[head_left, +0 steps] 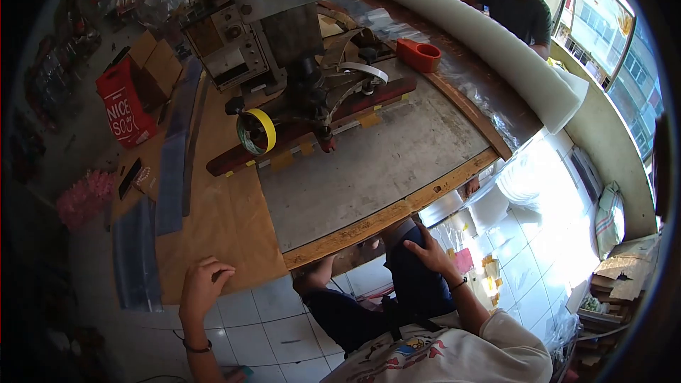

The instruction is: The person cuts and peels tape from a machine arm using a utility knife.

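My left hand (pixel 206 282) is over the near edge of the brown paper-covered tabletop (pixel 234 245), its fingers curled in and no object visible in them. Just to its left lie stacked clear bluish plastic strips (pixel 136 255). On my knee rests my right hand (pixel 428 250), fingers lying over the dark trouser leg and thumb apart. Ahead of me stands a press machine (pixel 305 92) with a long dark red bar (pixel 340 119) above a grey metal plate (pixel 369 163). A yellow tape roll (pixel 267 132) hangs at the bar's left part.
A wooden strip (pixel 397 213) edges the plate. An orange tape dispenser (pixel 418 55) and a long white foam roll (pixel 482 46) are at the back right. A red bag (pixel 126 103) and cardboard box (pixel 157 67) stand left. Another person (pixel 521 7) sits beyond the foam.
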`<state>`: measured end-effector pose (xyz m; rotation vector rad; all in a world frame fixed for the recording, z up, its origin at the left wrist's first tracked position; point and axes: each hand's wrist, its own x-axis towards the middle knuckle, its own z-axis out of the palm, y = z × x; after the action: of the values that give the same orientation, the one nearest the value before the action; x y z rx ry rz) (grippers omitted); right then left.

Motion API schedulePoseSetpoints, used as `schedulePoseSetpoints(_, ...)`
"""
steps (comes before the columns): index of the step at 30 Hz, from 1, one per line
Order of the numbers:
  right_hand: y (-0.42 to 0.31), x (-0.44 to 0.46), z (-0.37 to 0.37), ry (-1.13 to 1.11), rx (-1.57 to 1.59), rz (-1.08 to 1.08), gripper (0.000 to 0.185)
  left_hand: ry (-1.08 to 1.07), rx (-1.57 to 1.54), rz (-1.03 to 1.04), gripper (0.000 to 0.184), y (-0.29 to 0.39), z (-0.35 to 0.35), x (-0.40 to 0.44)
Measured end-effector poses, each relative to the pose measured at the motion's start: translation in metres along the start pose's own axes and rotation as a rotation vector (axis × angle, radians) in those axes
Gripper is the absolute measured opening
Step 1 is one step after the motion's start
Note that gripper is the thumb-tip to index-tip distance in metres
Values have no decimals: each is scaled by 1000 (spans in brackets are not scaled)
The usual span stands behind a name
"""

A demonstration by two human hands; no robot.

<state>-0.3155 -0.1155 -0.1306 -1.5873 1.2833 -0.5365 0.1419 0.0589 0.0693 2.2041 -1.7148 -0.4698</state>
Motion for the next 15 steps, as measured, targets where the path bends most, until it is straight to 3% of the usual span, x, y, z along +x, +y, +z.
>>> schedulePoseSetpoints(5, 7, 1, 7, 21, -34, -35, 95, 157, -19, -4, 12, 11, 9, -14)
schedulePoseSetpoints(15, 14, 4, 7, 32, -25, -73, 92, 140, 60, 36, 10, 14, 7, -10)
